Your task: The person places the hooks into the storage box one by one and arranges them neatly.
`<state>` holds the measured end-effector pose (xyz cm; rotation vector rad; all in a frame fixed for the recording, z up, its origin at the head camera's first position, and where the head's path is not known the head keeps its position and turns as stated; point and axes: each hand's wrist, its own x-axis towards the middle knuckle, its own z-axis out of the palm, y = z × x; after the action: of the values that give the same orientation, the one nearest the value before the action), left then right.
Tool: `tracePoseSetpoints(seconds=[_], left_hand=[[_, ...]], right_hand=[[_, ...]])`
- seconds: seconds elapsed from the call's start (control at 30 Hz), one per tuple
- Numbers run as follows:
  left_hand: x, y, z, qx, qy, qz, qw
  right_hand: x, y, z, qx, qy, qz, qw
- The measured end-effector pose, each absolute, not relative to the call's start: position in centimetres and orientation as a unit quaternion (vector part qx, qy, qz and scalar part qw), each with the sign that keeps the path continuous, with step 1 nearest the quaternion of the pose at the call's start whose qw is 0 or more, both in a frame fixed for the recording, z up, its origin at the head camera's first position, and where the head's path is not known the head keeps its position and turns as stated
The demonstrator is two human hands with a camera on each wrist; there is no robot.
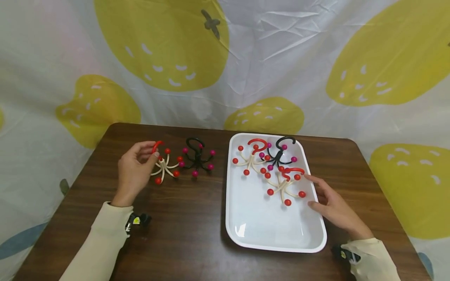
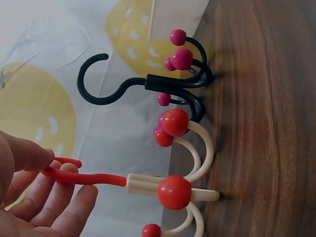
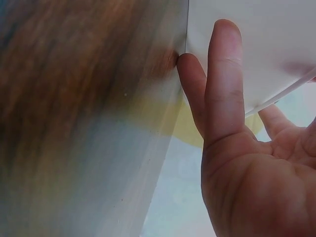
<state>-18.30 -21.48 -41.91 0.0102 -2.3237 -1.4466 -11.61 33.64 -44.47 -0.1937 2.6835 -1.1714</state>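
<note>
My left hand (image 1: 135, 171) pinches the red hook end of a cream multi-arm hanger (image 1: 163, 166) with red ball tips. In the left wrist view this cream hanger (image 2: 143, 183) stands upright, its curved arms low at the brown table. Right beside it is a black hanger (image 1: 197, 159) with magenta balls, their arms close together. My right hand (image 1: 334, 207) is at the right side of a white tray (image 1: 260, 222), fingers extended along its outside wall and thumb near the rim. Nothing is gripped in that hand.
Inside the tray's far half are two cream hangers, one at the back left (image 1: 250, 163) and one nearer (image 1: 282, 187), plus a black hanger (image 1: 279, 157). The wooden table (image 1: 183, 234) ends at a fruit-patterned cloth (image 1: 246, 70) behind.
</note>
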Motion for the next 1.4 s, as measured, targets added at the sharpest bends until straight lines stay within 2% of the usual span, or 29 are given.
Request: tracePoseSetpoints(seconds=[0.67, 1.4], left_hand=[[-16.4, -22.4, -40.2, 0.034, -0.84, -0.501, 0.206], [-15.0, -19.9, -36.4, -0.017, -0.819, -0.523, 0.237]], right_hand=[[-11.9, 33.5, -44.4, -0.062, 0.909, -0.398, 0.109], [-11.7, 33.6, -44.4, -0.068, 0.906, -0.403, 0.11]])
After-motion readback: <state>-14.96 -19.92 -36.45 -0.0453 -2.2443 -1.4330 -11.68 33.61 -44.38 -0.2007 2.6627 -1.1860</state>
